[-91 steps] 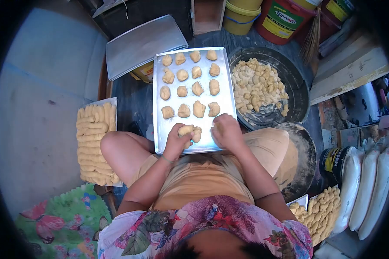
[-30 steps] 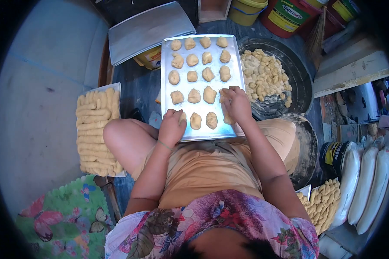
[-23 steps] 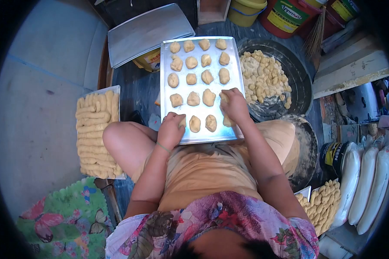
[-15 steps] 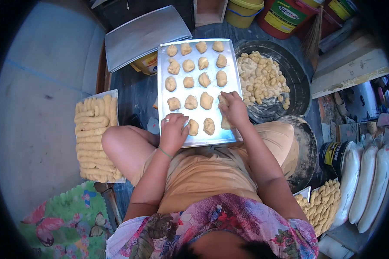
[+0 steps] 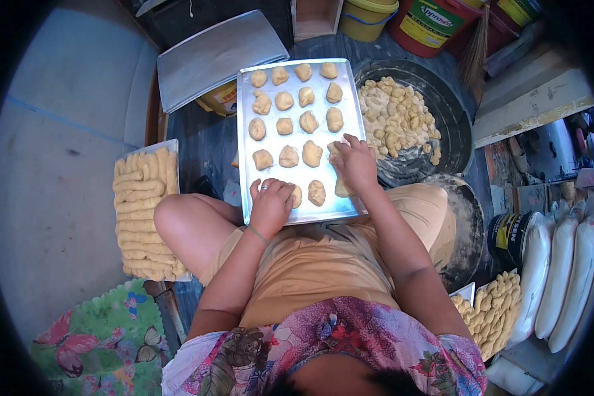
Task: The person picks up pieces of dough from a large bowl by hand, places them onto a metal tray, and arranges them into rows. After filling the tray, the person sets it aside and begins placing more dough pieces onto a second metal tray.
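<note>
A silver baking tray [image 5: 248,168] rests across my lap, with rows of rough dough balls [image 5: 284,100] on it. At its lower left, my left hand [image 5: 272,204] lies with fingers apart, over the edge of one dough ball [image 5: 296,196] and partly hiding it. My right hand [image 5: 358,166] is above the tray's right edge, fingers spread and touching a dough piece [image 5: 333,150] mostly hidden beneath them. Another dough piece [image 5: 341,189] shows below that hand, against the right rim.
A round black basin [image 5: 459,132] of floured dough lumps stands right of the tray. Left of my knee is a tray of dough ropes [image 5: 145,218]. Twisted dough [image 5: 495,317] lies at lower right, beside long white bags [image 5: 561,284]. Flat metal sheets [image 5: 221,56] lean behind.
The tray has shifted slightly left and up. My right hand's fingers have spread over the dough at the right edge. My left hand has moved slightly right, covering more of the lower-left dough ball.
</note>
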{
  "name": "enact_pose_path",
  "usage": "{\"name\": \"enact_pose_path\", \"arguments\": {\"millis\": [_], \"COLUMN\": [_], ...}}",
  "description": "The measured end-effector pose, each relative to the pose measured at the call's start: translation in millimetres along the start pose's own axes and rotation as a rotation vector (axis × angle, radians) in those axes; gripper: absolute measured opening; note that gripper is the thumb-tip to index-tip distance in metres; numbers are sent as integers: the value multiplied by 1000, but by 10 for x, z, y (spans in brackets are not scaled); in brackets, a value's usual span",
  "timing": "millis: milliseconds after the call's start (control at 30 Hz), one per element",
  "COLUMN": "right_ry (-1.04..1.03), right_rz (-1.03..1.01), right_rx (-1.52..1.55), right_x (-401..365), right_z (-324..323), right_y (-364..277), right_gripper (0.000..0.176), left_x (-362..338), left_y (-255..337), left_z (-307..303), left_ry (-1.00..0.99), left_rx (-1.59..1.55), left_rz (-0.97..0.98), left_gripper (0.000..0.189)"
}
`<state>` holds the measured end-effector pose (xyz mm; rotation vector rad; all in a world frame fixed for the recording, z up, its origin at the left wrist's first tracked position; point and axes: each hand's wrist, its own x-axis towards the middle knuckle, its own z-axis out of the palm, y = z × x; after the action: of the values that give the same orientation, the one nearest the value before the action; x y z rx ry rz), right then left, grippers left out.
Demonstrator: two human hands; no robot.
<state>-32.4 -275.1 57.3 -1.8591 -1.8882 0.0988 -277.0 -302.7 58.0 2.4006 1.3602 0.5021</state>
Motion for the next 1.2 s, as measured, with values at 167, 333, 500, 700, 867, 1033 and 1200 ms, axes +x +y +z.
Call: {"name": "enact_pose_path", "arguments": {"millis": [167, 333, 500, 700, 867, 1033, 1200], "right_ry": [-288, -349, -354, -232, -203, -265, -298], "right_rz": [-130, -205, -117, 218, 188, 221, 176], "right_rx": [197, 84, 159, 316, 275, 381, 391], "right_x": [-198, -483, -440, -327, -464, -548, -512], "right_z": [-158, -124, -180, -451, -450, -281, -283], "right_y": [-296, -506, -499, -160, 10, 42, 85], "right_gripper": [25, 25, 29, 31, 37, 44, 46], "left_x": [-18, -8, -14, -41, -22, 14, 24], "left_y": [-40, -9, -14, -45, 35, 202, 220], "left_z": [60, 33, 35, -20, -55, 122, 348], "left_ry": [65, 20, 19, 6, 40, 30, 55], "left_rx": [30, 56, 55, 44, 20, 85, 126], "left_rz": [22, 12, 8, 23, 51, 178, 193], "left_gripper": [21, 24, 24, 28, 34, 39, 34]}}
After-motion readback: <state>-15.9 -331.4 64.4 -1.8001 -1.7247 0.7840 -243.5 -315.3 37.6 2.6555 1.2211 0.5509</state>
